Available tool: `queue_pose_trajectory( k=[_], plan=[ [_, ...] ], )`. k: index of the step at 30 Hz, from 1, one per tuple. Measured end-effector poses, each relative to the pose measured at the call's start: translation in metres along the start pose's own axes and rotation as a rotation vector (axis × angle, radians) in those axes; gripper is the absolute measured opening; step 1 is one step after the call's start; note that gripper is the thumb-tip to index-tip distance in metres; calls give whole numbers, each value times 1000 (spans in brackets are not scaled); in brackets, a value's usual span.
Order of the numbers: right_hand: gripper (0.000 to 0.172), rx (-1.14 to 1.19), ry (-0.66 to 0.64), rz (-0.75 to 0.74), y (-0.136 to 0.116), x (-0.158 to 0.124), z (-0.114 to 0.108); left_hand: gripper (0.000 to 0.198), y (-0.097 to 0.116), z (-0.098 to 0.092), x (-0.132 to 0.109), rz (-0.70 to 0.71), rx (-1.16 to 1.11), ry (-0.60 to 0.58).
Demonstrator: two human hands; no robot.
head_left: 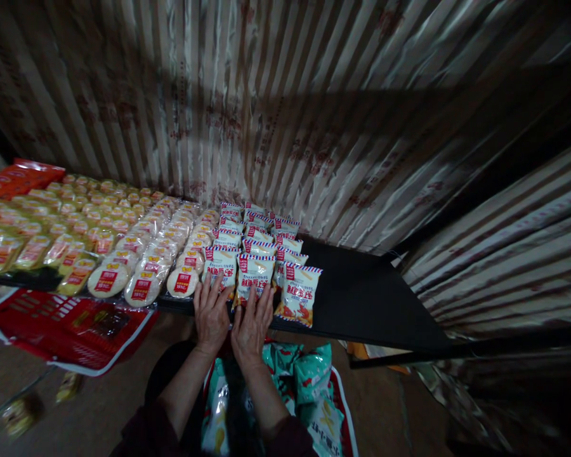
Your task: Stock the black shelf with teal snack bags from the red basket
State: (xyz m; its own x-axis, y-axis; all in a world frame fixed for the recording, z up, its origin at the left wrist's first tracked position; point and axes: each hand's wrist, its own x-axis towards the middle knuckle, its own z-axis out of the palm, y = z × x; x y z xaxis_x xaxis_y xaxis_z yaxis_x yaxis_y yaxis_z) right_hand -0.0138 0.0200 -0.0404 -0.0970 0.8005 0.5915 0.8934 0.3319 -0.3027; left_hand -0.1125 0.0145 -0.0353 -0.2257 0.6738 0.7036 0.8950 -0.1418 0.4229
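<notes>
Rows of small white snack bags point(255, 274) with red lettering and striped top edges stand on a black shelf point(375, 298). My left hand point(212, 314) lies with outstretched fingers against the lower front of the left front bag point(221, 263). Beside it, my right hand point(252, 327) rests its extended fingers on the bottom of the middle front bag. Neither hand is wrapped round a bag. At the right end of the front row, another snack bag point(299, 293) stands untouched. Left of the bags run rows of round white wrapped crackers point(183, 281).
Yellow wrapped snacks point(76, 273) and an orange packet point(21, 181) fill the shelf's left. Below stand a red basket point(128, 346) and a second basket point(347, 412) holding green bags point(314, 374). A striped curtain point(285, 114) hangs behind; small yellow packets point(21, 416) lie on the floor.
</notes>
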Motion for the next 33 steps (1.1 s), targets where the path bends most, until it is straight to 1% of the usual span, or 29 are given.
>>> queue_pose_trajectory(
  k=[6, 13, 20, 25, 33],
  plan=[
    [64, -19, 6, -28, 1, 0, 0, 34, 2, -4, 0, 0, -5, -16],
    [64, -18, -21, -32, 0, 1, 0, 36, 4, -4, 1, -37, 2, -69],
    [63, -33, -17, -72, 2, -2, -4, 35, 3, -5, -1, -30, 7, -58],
    [64, -50, -18, -71, 3, 2, -1, 35, 4, -6, -1, -19, 21, -74],
    [61, -39, -23, -49, 5, 3, 5, 33, 4, -5, 0, -18, 7, -91]
  ],
)
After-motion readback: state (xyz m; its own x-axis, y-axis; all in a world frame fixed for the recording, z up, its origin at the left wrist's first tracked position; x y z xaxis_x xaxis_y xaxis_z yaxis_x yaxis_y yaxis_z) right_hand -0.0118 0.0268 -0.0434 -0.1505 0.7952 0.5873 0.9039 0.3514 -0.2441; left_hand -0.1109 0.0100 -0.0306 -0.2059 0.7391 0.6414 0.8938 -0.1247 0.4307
